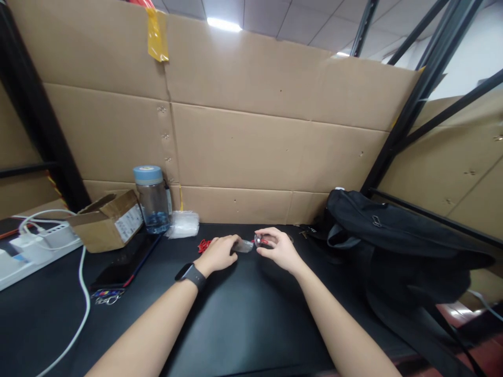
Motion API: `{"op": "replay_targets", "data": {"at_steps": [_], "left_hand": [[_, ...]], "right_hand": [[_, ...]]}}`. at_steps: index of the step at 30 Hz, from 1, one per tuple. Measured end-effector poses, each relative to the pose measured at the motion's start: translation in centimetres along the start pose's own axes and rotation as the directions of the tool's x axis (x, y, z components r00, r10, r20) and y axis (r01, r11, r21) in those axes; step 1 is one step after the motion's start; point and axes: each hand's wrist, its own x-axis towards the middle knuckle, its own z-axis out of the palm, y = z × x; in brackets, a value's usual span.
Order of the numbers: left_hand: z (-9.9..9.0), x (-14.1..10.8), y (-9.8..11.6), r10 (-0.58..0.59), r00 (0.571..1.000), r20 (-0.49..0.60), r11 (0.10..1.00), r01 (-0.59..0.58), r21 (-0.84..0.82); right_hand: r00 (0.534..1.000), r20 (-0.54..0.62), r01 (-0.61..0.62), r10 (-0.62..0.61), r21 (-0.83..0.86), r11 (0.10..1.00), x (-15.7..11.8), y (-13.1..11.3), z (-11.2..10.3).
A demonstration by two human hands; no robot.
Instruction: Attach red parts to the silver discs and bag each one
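Observation:
My left hand (219, 252), with a dark smartwatch (191, 275) on its wrist, is low over the black tabletop. Its fingers are closed on a small clear plastic piece (245, 246), perhaps a little bag. A tangle of red cord (203, 245) lies just beyond that hand, partly hidden by it. To the right, my right hand (280, 250) pinches a small round shiny thing (258, 240) between thumb and fingers. Something red shows beside it, inside the grip. The two hands are a short distance apart, and the plastic piece and the round thing nearly meet.
On the left are a power strip (43, 243) with white cables, an open cardboard box (104, 222), a dark phone-like slab (128, 264) and keyrings (109, 297). A water bottle (152, 201) and clear plastic packet (184, 224) stand behind. A black backpack (393, 251) occupies the right.

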Motion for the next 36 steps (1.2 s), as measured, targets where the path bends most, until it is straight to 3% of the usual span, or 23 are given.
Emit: {"op": "replay_targets", "data": {"at_steps": [4,7,13,19,22,28,31,33,36], "left_hand": [[-0.3,0.2,0.2,-0.029,1.0,0.002,0.999,0.029,0.021],[-0.9,0.4,0.3,-0.042,0.997,0.065,0.998,0.039,0.057],[-1.4,0.3,-0.2,-0.037,0.983,0.18,0.999,0.04,-0.012],[-1.4,0.2,0.1,-0.039,0.983,0.181,0.999,0.033,0.04],[-1.6,0.1,0.6,-0.031,0.987,0.16,0.999,0.033,-0.009],[-1.7,0.1,2.2,-0.136,0.989,-0.056,0.989,0.133,-0.059],[-1.3,0.2,2.7,-0.169,0.983,-0.076,0.986,0.168,-0.019],[-1.0,0.2,2.9,-0.153,0.987,-0.052,0.988,0.153,-0.002],[-0.6,0.4,3.2,-0.117,0.993,-0.017,0.992,0.116,-0.039]], "right_hand": [[0.997,0.012,0.072,-0.071,-0.239,0.968,0.1,0.4,-1.1],[0.998,0.004,0.062,-0.066,-0.383,0.922,0.2,0.4,-1.7],[0.998,-0.006,0.046,-0.057,-0.485,0.873,0.1,0.3,-2.6],[0.996,0.084,0.068,-0.032,-0.473,0.878,-0.1,-0.4,-3.0],[0.996,0.092,0.053,-0.011,-0.471,0.88,-0.2,-0.6,-3.2],[0.995,0.084,0.087,-0.055,-0.45,0.889,0.0,-0.1,-3.5],[0.995,0.089,0.081,-0.046,-0.441,0.894,0.0,-0.3,-3.4],[0.995,0.104,0.043,-0.007,-0.35,0.936,0.0,-0.4,-3.2],[0.983,0.176,-0.04,0.051,-0.068,0.997,-0.1,-0.5,-2.6]]}}
